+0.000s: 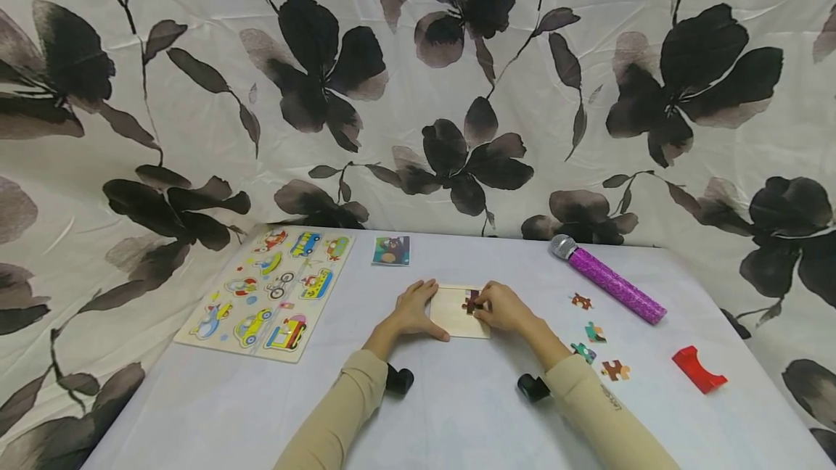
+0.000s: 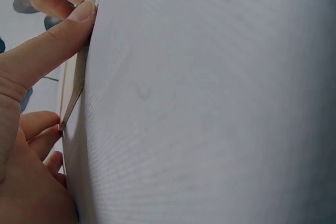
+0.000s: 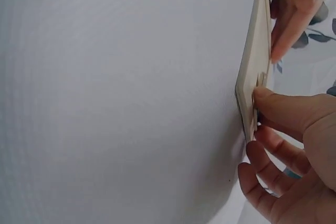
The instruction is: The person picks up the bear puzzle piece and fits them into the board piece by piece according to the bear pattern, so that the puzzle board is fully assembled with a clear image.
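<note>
A small pale wooden puzzle tray lies on the white table in the head view. My left hand holds it at the left side, thumb along the near edge and fingers by the far left corner. Between thumb and fingers, my right hand pinches a dark brown jigsaw piece over the tray's right part. A bit of purple shows at the tray's far right corner, just beyond that piece. In the right wrist view, the thin jigsaw piece is seen edge-on against the tray, and whether it lies flat I cannot tell.
Several loose jigsaw pieces lie to the right, near a glittery purple microphone and a red curved block. Behind the tray is a small picture card. A large vehicle puzzle board occupies the left. A floral cloth hangs behind.
</note>
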Available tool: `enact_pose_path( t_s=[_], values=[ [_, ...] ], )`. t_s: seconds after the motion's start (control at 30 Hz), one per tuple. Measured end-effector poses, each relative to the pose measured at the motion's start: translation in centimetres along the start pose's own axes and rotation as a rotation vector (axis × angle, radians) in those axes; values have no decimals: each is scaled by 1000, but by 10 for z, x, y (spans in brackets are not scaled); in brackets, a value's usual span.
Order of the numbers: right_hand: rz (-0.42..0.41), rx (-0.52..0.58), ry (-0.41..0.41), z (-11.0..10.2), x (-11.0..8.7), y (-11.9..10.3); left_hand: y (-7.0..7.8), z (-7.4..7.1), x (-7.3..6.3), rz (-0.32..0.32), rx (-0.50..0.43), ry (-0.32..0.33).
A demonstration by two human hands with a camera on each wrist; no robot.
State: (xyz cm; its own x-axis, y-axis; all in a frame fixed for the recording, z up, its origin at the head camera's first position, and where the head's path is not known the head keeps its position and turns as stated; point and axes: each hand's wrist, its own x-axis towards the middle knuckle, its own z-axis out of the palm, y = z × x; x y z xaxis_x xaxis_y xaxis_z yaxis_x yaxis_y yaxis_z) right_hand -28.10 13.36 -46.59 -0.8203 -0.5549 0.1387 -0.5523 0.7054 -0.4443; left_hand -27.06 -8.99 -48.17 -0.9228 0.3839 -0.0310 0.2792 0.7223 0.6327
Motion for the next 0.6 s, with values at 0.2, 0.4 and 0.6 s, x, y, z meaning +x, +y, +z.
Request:
enact_pose_path(
  t_s=[0.2,0.4,0.6],
  values=[
    [44,102,-6,-1,-2,7,-1,1,1,-4,6,-1],
    [-8,104,12,1,-5,10,-2,2,2,4,12,1],
    [-67,59,26,2,-8,5,-1,2,1,3,14,1]
  ],
)
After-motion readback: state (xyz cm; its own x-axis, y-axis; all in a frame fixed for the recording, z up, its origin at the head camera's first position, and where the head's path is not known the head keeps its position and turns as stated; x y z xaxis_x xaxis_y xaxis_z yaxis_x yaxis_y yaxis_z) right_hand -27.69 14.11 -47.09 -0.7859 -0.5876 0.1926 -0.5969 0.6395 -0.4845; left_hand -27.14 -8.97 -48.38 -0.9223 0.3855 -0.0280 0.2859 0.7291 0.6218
